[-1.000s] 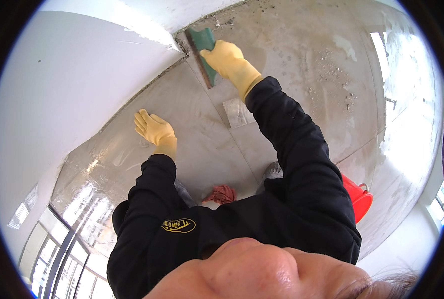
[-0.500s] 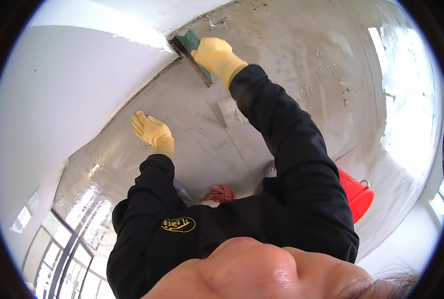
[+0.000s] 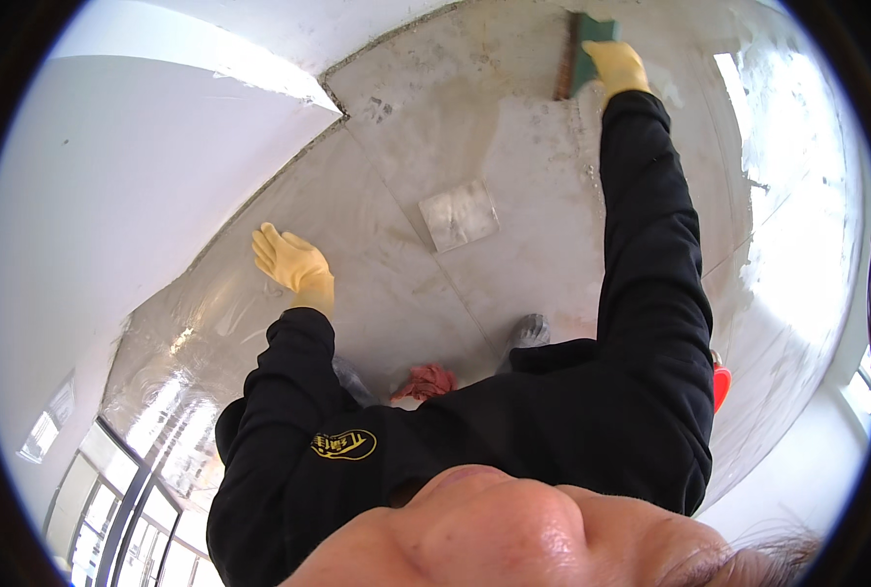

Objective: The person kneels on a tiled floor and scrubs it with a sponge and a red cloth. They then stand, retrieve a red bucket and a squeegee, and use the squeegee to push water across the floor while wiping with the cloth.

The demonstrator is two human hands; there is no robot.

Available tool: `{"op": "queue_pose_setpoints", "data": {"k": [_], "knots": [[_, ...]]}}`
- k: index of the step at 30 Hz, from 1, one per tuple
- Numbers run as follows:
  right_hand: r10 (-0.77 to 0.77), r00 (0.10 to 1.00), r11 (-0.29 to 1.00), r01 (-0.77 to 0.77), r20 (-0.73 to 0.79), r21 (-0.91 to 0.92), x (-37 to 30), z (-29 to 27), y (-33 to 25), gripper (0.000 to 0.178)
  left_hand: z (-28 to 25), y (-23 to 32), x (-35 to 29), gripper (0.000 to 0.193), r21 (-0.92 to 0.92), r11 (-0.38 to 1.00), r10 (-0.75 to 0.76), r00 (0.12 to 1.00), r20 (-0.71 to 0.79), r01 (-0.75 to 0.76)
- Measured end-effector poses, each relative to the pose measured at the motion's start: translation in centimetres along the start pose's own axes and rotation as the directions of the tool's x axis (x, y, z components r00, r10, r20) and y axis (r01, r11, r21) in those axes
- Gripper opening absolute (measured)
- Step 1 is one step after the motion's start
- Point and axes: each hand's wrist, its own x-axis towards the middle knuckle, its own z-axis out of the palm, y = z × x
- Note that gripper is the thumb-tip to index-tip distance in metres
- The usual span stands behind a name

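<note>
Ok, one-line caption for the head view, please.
Right hand in a yellow glove presses a green float on the wet grey floor; the gloved left hand rests flat.

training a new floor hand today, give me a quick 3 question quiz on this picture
1. True or false: the right hand grips a green float pressed on the grey floor.
2. Where does the left hand rest?
A) flat on the floor
B) on the red bucket
C) on the white wall
3. Fill in: both hands wear ____ gloves.

Key:
1. True. The float sits at the far end of the outstretched right arm.
2. A. The palm is spread on the floor near the white wall, apart from the pale square patch.
3. Yellow.
</note>
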Motion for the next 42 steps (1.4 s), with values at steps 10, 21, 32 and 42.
{"op": "queue_pose_setpoints", "data": {"k": [10,21,32,42], "knots": [[0.720,0.632,0.616,-0.772,0.287,0.155,-18.8,-3.0,3.7,0.065,0.3,-0.2,0.0,0.038,0.017,0.998,0.054,0.995,-0.080,-0.053],[0.557,0.636,0.335,-0.760,0.534,0.557,-24.9,1.5,-5.0,0.077,1.5,-1.1,-0.1,0.046,0.008,0.999,0.033,0.998,-0.052,-0.032],[0.917,0.297,0.309,-0.951,0.266,0.000,-42.7,1.9,6.7,0.034,0.2,-0.3,-0.2,0.045,0.018,0.999,0.048,0.998,-0.051,-0.047],[-0.224,0.973,0.866,0.223,-0.052,0.447,-27.9,-4.4,-20.7,0.068,-3.0,2.2,1.0,0.050,0.051,0.998,0.026,0.943,0.333,-0.046]]}}
